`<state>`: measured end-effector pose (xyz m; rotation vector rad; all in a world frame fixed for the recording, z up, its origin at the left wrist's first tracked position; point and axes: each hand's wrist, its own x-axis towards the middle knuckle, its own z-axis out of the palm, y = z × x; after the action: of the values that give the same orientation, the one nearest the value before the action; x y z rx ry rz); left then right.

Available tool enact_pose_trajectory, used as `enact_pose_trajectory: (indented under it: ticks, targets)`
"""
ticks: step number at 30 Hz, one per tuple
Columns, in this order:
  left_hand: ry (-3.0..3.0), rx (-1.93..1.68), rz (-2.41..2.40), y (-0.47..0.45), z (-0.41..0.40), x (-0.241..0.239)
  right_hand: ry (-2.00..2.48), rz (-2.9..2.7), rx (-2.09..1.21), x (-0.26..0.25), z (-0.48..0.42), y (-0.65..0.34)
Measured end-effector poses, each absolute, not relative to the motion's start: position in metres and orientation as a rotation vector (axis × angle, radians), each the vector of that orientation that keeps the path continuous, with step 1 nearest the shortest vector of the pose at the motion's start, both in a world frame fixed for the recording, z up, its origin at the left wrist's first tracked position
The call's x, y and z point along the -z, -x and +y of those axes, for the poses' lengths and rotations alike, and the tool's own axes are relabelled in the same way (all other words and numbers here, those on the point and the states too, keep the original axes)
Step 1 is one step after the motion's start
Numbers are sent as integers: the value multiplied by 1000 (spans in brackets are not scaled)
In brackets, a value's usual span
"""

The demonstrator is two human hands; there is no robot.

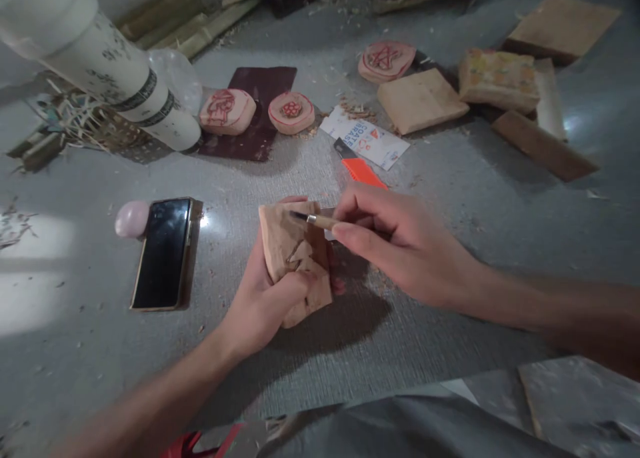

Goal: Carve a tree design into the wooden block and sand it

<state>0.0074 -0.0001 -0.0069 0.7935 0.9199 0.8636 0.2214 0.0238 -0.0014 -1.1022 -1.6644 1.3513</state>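
Note:
My left hand (263, 305) grips a flat, roughly cut piece of light wood (295, 255) from below, thumb pressed on its carved face. My right hand (400, 241) pinches a thin tool with a pale handle and dark tip (310, 219), whose point rests near the upper edge of the wood. Both hands hover just above the grey mat in the middle of the view.
A black phone (164, 253) and a pink egg-shaped object (131, 218) lie at the left. An orange knife (361, 170), a printed card (367, 138), carved round pieces (291, 111), dark sandpaper (260, 85), wooden blocks (421, 99) and a white patterned bottle (115, 71) lie farther back.

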Motion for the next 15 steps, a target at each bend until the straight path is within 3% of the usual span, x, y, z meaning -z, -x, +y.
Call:
enact_pose_trajectory:
  ticks: [9, 15]
  targets:
    - [-795, -876, 906, -8, 3, 8, 1018, -2118, -902, -2, 19, -228]
    - [-887, -898, 981, -13, 5, 0, 1029, -2159, -814, -3, 14, -228]
